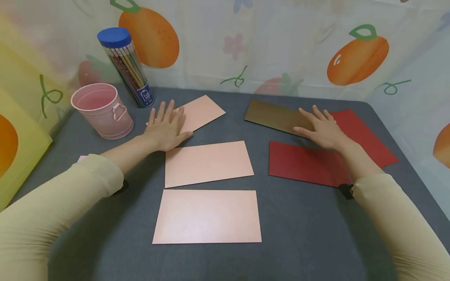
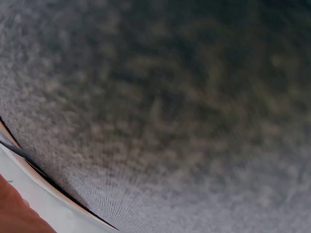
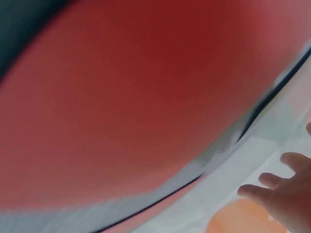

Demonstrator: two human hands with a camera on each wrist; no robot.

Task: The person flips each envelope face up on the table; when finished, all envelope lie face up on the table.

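Note:
My left hand [image 1: 164, 127] lies palm down with spread fingers over a tilted pale pink card [image 1: 204, 111] and covers part of it. Just below it is a second pale pink card [image 1: 209, 164], and nearer me a third pink card [image 1: 207, 216]. My right hand [image 1: 323, 128], fingers straight and spread, overlaps a brown card [image 1: 270, 113] at its right end. Around that hand lie a red card [image 1: 302, 162], partly under the wrist, and another red card [image 1: 365, 136] to the right. In the right wrist view red card fills most of the picture, blurred, with fingers [image 3: 274, 182] at the lower right.
A pink bucket [image 1: 112, 121] with a small handle stands at the back left. Beside it is a clear tube of pencils [image 1: 128, 68] with a blue lid. A yellow patterned object [image 1: 21, 144] borders the left side. A fruit-print curtain [image 1: 274, 43] hangs behind the dark grey table [image 1: 299, 234].

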